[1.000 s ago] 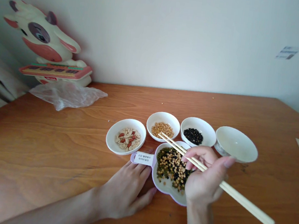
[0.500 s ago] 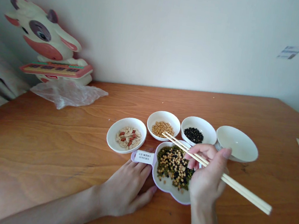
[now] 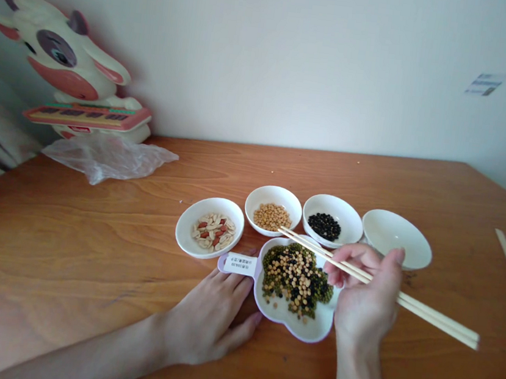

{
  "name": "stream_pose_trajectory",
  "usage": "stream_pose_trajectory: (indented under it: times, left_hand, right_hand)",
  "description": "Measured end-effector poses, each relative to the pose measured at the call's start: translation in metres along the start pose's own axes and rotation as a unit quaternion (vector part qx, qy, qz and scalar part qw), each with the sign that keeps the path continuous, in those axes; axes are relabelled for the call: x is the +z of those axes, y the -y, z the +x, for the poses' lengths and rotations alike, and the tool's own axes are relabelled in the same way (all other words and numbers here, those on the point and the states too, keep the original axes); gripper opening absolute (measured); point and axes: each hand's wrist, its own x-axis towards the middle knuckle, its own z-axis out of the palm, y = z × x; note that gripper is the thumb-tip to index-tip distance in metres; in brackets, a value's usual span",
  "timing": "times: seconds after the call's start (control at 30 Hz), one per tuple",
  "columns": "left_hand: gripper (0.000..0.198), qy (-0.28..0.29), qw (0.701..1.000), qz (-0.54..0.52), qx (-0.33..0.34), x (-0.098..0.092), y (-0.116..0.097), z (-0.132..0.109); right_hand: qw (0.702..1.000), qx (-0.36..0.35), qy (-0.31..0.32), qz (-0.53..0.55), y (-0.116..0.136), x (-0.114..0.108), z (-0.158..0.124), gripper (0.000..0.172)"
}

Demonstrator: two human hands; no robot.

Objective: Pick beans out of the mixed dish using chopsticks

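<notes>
Right hand [image 3: 368, 302] is pinching a pair of chopsticks [image 3: 362, 275], fingers pressed together around them, tips hovering over the far rim of the mixed bean dish [image 3: 305, 328]. That dish sits near the table's [image 3: 66, 240] front edge, about the middle. Left hand [image 3: 214, 317] lies flat on the wood, fingers spread, touching the dish's labelled tab [image 3: 239, 264]. Behind it, a row: peanut bowl [image 3: 209, 230], soybean bowl [image 3: 273, 210], black bean bowl [image 3: 332, 219], and an empty bowl [image 3: 397, 238].
</notes>
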Motion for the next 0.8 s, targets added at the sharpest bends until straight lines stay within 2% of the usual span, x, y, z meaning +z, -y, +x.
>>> stream_pose_trajectory:
  times: [0.27,0.4,0.63,0.8]
  left_hand:
    - [0.039,-0.023,1.000,0.015,0.010,0.004,0.001,-0.002]
    - [0.040,-0.013,1.000,0.017,0.010,0.002,0.001,-0.002]
    - [0.038,-0.002,1.000,0.014,0.013,-0.001,0.001,-0.001]
    - [0.043,0.002,1.000,0.015,0.009,0.001,0.002,-0.001]
  right_hand:
    - [0.999,0.026,0.004,0.026,-0.003,-0.006,0.006,0.076]
    - [0.999,0.026,0.015,0.021,-0.002,-0.008,0.006,0.075]
    - [0.996,0.001,0.063,-0.071,0.014,-0.025,-0.002,0.083]
    - [0.995,0.013,0.069,-0.069,0.010,-0.022,-0.001,0.083]
